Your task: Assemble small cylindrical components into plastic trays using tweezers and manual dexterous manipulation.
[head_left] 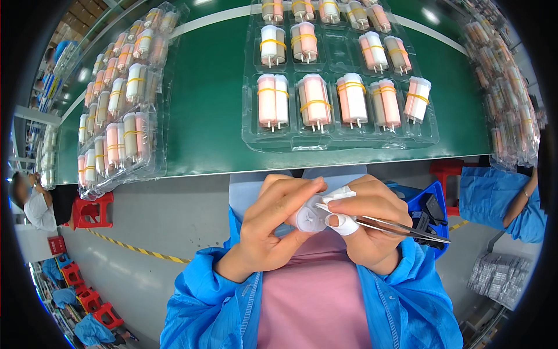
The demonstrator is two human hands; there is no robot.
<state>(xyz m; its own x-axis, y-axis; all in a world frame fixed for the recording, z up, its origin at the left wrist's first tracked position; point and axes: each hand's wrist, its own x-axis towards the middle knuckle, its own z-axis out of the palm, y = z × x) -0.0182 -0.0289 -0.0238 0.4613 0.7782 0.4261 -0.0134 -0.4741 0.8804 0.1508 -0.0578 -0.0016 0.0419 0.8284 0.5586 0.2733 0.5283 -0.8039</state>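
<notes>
In front of my chest, my left hand [270, 227] is closed around a pale, translucent cylindrical piece [309, 220], its round end turned toward me. My right hand [375, 224] grips dark metal tweezers [415, 232]; their tips meet the end of the cylinder, where I cannot make out fine detail. White wrapping [344, 225] covers the right thumb, and more white material [339, 195] shows at the index finger. Beyond my hands, a clear plastic tray [343, 141] on the green table holds pink, white and grey cylinders [273, 104] bundled with yellow bands, with short white pins pointing toward me.
Stacked clear trays of similar cylinders stand at the left [119, 116] and the right [505, 99] of the green table [203, 99]. A blue bin [433, 203] with black objects sits by my right arm. Co-workers in blue [500, 203] and white [39, 206] are at the sides, near red stools [93, 210].
</notes>
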